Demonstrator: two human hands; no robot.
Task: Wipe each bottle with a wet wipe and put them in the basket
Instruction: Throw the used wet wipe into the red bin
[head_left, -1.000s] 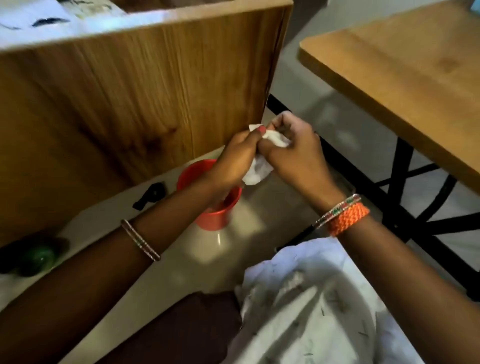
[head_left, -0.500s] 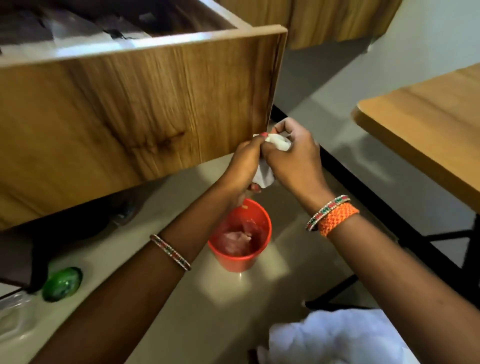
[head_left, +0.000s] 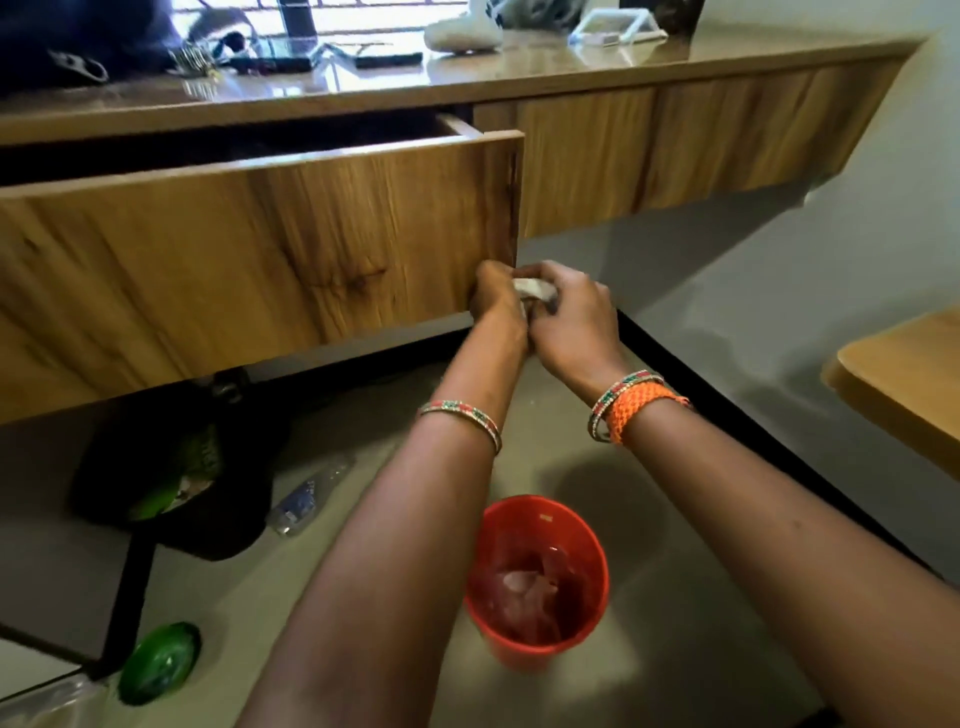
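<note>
Both hands meet in front of the open drawer's right corner. My left hand (head_left: 496, 299) and my right hand (head_left: 571, 317) grip a crumpled white wet wipe (head_left: 535, 289) between them; only a small part of the wipe shows. A clear plastic bottle (head_left: 306, 499) with a blue label lies on the floor under the drawer. A black basket (head_left: 197, 530) with green items inside stands on the floor to the left. A green bottle (head_left: 158, 662) lies at the lower left.
A red bucket (head_left: 537, 644) holding used wipes stands on the floor below my arms. The open wooden drawer (head_left: 260, 260) juts out from the counter (head_left: 571, 67), which carries assorted clutter. A wooden table edge (head_left: 904, 384) is at the right.
The view has tilted upward, revealing the countertop. My hands have stayed together on the wipe, now bunched up smaller, and sit close to the drawer's corner, farther above the red bucket.
</note>
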